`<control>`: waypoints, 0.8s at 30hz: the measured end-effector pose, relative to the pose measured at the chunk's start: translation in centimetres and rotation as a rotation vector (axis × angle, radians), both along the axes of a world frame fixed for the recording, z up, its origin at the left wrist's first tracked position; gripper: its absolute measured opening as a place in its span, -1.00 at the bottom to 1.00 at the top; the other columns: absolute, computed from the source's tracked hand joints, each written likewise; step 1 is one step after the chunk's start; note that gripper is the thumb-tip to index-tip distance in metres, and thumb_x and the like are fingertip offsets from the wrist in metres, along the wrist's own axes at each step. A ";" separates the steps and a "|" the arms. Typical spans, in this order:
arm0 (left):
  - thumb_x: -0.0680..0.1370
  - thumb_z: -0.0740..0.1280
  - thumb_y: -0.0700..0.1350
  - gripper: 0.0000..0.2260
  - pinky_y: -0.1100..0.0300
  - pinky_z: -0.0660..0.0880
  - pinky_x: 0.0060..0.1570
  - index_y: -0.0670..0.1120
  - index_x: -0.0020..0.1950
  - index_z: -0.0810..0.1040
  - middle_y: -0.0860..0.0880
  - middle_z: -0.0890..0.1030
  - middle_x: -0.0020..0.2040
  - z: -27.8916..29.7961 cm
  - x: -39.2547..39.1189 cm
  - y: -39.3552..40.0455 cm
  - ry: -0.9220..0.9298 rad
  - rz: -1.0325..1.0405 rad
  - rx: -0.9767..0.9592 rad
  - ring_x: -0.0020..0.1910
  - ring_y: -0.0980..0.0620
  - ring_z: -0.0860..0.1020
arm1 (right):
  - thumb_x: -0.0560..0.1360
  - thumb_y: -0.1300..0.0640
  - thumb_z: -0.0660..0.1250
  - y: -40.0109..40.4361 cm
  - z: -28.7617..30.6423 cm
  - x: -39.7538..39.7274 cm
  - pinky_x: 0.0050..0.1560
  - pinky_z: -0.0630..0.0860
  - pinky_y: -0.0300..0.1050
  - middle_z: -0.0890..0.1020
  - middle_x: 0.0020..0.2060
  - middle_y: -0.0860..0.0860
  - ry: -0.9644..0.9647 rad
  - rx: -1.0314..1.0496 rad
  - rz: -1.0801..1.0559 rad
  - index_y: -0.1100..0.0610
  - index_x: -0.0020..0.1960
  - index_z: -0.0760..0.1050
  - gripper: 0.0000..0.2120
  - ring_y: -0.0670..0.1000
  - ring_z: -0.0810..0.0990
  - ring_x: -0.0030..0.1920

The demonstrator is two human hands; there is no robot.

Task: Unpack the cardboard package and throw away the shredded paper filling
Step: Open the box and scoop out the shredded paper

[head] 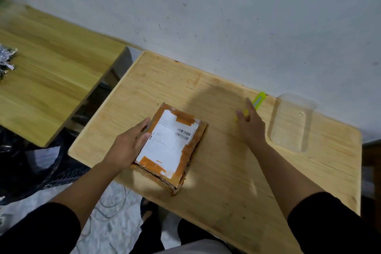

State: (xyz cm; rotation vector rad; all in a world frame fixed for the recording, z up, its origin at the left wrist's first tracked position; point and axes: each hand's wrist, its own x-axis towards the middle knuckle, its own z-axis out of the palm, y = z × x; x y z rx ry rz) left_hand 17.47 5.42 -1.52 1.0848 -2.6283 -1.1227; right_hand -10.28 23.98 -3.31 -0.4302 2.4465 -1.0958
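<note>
Your left hand lies flat with fingers spread on the left edge of the cardboard package, pressing rather than pinching. The package sits taped shut, label up, on the wooden table near its front-left edge. Your right hand is open, fingers over the yellow box cutter, gripping nothing. A clear plastic container stands just right of it.

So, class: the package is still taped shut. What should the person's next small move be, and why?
Probably close the right hand on the yellow utility knife beneath its fingers. The cardboard package is sealed with orange tape, and the left hand rests on its edge, so cutting should come next.
</note>
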 end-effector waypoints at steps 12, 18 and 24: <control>0.46 0.15 0.31 -0.45 0.60 0.20 0.21 0.17 0.41 0.23 0.11 0.34 0.37 -1.1 5.5 2.6 0.142 -0.114 0.080 0.34 0.34 0.25 | 0.54 0.11 0.27 -3.3 2.1 6.7 0.16 0.32 -0.24 0.55 0.10 -0.07 -0.123 -0.151 0.525 -0.06 0.27 0.46 -0.69 -0.08 0.48 0.11; 0.51 0.26 0.10 -0.55 0.33 0.28 0.32 0.09 0.39 0.30 0.07 0.33 0.34 -1.4 3.6 -0.5 0.156 -0.175 -0.033 0.29 0.33 0.26 | 0.55 0.13 0.24 -1.3 2.6 9.6 0.17 0.34 -0.21 0.53 0.05 -0.09 -0.052 -0.114 0.259 -0.03 0.28 0.46 -0.69 -0.09 0.47 0.11; 0.53 0.30 -0.05 -0.57 0.10 0.26 0.30 -0.10 0.36 0.33 -0.12 0.38 0.37 -0.8 -0.9 -2.6 0.115 -0.151 -0.051 0.37 -0.08 0.30 | 0.55 0.12 0.25 1.8 1.7 16.3 0.08 0.28 -0.54 0.54 0.06 -0.03 0.040 -0.160 -0.172 0.02 0.30 0.45 -0.68 -0.10 0.47 0.13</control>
